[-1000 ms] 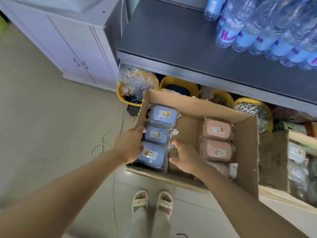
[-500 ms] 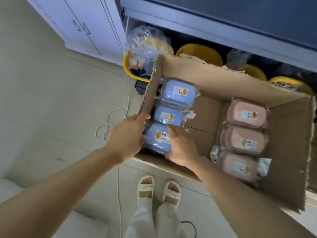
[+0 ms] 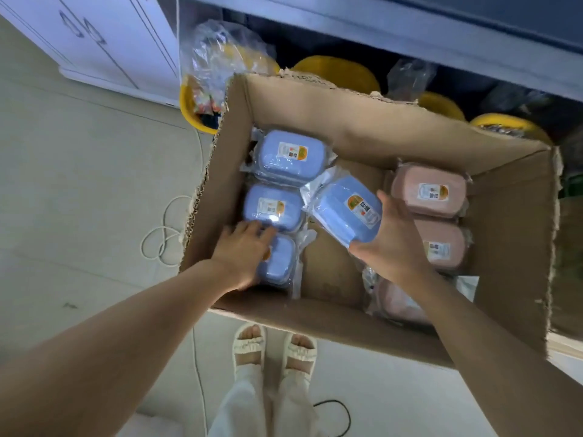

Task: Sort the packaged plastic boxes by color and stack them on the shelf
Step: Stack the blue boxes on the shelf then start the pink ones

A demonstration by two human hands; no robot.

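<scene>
**boxfan88:** So where were the hands at that point? All I could make out was the big brown torn-edged cardboard carton point(image 3: 372, 121).

**shelf_nerd:** The right hand point(image 3: 391, 244) had 1 blue plastic box in clear wrap point(image 3: 345, 212) lifted over the middle of the carton, tilted, thumb up 1 end and fingers cupped under it. The left hand point(image 3: 243, 250) was down by the carton's left wall, fingers laid flat over the nearest blue wrapped box point(image 3: 279, 261). Couldn't tell if it was actually gripping that one or just resting on it.

**boxfan88:** And the rest?

**shelf_nerd:** 2 more blue wrapped boxes point(image 3: 288, 157) sat in a row along the carton's left wall, and 3 pink wrapped boxes point(image 3: 429, 192) ran down its right side. The grey shelf edge point(image 3: 410, 29) was just past the carton's far wall.

**boxfan88:** What's the risk?

**shelf_nerd:** My guess is that the wrap is slick and loose, so a 1-handed tilted hold could slide out on the way up. Grabbing a 2nd box at the same time splits attention too. The torn carton rim could also snag the film.
</scene>
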